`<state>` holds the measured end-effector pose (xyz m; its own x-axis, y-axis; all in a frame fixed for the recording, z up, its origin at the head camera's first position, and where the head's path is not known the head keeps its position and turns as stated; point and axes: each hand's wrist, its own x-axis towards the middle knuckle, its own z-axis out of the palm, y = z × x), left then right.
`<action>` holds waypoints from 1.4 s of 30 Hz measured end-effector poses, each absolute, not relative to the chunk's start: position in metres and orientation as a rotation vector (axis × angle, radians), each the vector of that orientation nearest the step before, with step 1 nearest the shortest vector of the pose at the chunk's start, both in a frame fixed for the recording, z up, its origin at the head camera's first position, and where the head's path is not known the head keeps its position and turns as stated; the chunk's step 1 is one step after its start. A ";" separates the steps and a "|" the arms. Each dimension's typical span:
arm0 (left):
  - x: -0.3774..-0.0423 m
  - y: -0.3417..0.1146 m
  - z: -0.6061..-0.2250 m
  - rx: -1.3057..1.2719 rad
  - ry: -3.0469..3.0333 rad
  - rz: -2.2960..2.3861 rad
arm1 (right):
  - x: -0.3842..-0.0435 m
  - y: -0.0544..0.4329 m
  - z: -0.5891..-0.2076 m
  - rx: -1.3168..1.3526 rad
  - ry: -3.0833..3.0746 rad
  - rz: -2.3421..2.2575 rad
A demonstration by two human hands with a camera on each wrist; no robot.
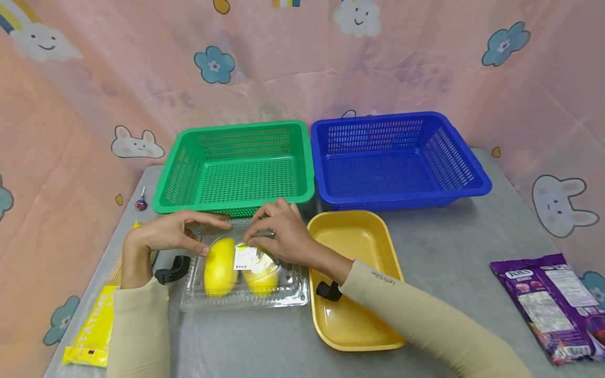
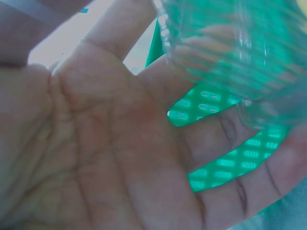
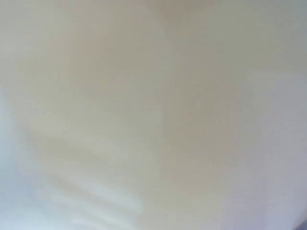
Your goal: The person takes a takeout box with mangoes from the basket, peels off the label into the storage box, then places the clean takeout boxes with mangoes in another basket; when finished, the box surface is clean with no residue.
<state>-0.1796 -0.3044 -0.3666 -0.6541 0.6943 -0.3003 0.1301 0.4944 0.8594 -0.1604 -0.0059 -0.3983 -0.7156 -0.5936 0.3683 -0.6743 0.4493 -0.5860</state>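
A clear plastic clamshell box (image 1: 289, 295) holding yellow mangoes (image 1: 220, 268) lies in front of the green basket, with a white label (image 1: 244, 258) on its lid. My left hand (image 1: 172, 231) is at the box's far left corner, its thumb over the lid and its fingers stretched along the far edge. In the left wrist view the palm faces the camera, with straight, spread fingers beside the clear plastic. Reaching over from the right, my right hand (image 1: 282, 231) pinches the label's upper edge between thumb and fingertips. The right wrist view is only a beige blur.
Behind the box stand a green basket (image 1: 236, 127) and a blue basket (image 1: 402, 202). A yellow tray (image 1: 356, 344) sits right of the box, under my right forearm. A purple bag (image 1: 548, 310) lies far right; a yellow packet (image 1: 90, 336) and a lollipop (image 1: 141, 203) lie left.
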 end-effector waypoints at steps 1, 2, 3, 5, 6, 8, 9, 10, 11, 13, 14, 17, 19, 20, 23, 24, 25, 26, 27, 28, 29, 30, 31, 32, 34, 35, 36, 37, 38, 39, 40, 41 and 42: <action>-0.180 -0.304 -0.367 0.682 2.096 1.132 | -0.161 -0.005 -0.399 1.142 -2.561 1.140; -0.180 -0.304 -0.366 0.684 2.097 1.131 | -0.161 -0.004 -0.400 1.154 -2.542 1.162; -0.180 -0.304 -0.366 0.684 2.099 1.127 | -0.162 -0.004 -0.401 1.168 -2.525 1.192; -0.180 -0.304 -0.366 0.686 2.095 1.126 | -0.163 -0.001 -0.401 1.197 -2.509 1.274; -0.181 -0.304 -0.367 0.688 2.089 1.129 | -0.163 0.000 -0.401 1.206 -2.507 1.312; -0.180 -0.304 -0.366 0.670 2.083 1.132 | -0.163 0.002 -0.401 1.221 -2.512 1.382; -0.180 -0.304 -0.366 0.660 2.078 1.137 | -0.163 0.004 -0.400 1.223 -2.517 1.415; -0.180 -0.304 -0.367 0.651 2.071 1.143 | -0.163 0.005 -0.400 1.225 -2.519 1.450; -0.180 -0.303 -0.367 0.645 2.070 1.145 | -0.163 0.006 -0.399 1.224 -2.520 1.479; -0.180 -0.303 -0.366 0.625 2.071 1.146 | -0.164 0.007 -0.398 1.234 -2.513 1.522; -0.180 -0.303 -0.366 0.620 2.071 1.147 | -0.164 0.008 -0.398 1.238 -2.509 1.544; -0.180 -0.303 -0.365 0.618 2.077 1.144 | -0.165 0.009 -0.398 1.253 -2.494 1.593; -0.180 -0.304 -0.364 0.611 2.077 1.146 | -0.165 0.009 -0.398 1.263 -2.486 1.609; -0.180 -0.304 -0.364 0.608 2.078 1.145 | -0.166 0.010 -0.398 1.265 -2.481 1.622; -0.179 -0.304 -0.364 0.593 2.083 1.141 | -0.167 0.011 -0.399 1.268 -2.467 1.662; -0.179 -0.303 -0.364 0.588 2.086 1.139 | -0.167 0.011 -0.399 1.270 -2.465 1.673; -0.179 -0.303 -0.364 0.583 2.092 1.134 | -0.167 0.012 -0.398 1.266 -2.457 1.714; -0.179 -0.303 -0.363 0.581 2.100 1.127 | -0.167 0.013 -0.397 1.257 -2.441 1.780; -0.178 -0.303 -0.363 0.577 2.108 1.122 | -0.167 0.015 -0.396 1.240 -2.424 1.852; -0.178 -0.302 -0.363 0.577 2.115 1.117 | -0.166 0.017 -0.395 1.216 -2.410 1.923; -0.178 -0.302 -0.363 0.577 2.120 1.114 | -0.166 0.018 -0.394 1.193 -2.396 1.992; -0.178 -0.302 -0.363 0.575 2.125 1.110 | -0.166 0.020 -0.392 1.168 -2.386 2.057; -0.178 -0.302 -0.362 0.575 2.130 1.104 | -0.165 0.023 -0.391 1.143 -2.374 2.124; -0.178 -0.303 -0.362 0.576 2.135 1.099 | -0.165 0.025 -0.390 1.131 -2.373 2.158; -0.177 -0.303 -0.362 0.575 2.141 1.093 | -0.166 0.029 -0.388 1.139 -2.393 2.145; -0.177 -0.303 -0.361 0.576 2.143 1.089 | -0.166 0.031 -0.386 1.152 -2.401 2.131; -0.177 -0.303 -0.361 0.577 2.145 1.087 | -0.166 0.034 -0.384 1.164 -2.407 2.109; -0.177 -0.303 -0.361 0.579 2.146 1.086 | -0.167 0.037 -0.381 1.178 -2.405 2.089; -0.176 -0.303 -0.361 0.580 2.146 1.087 | -0.167 0.040 -0.377 1.188 -2.404 2.071; -0.176 -0.303 -0.360 0.579 2.146 1.088 | -0.166 0.045 -0.374 1.191 -2.406 2.053; -0.176 -0.302 -0.360 0.579 2.146 1.089 | -0.166 0.049 -0.370 1.189 -2.410 2.048; -0.176 -0.302 -0.360 0.578 2.146 1.089 | -0.166 0.055 -0.367 1.180 -2.425 2.042; -0.176 -0.302 -0.360 0.578 2.146 1.089 | -0.165 0.061 -0.364 1.166 -2.446 2.034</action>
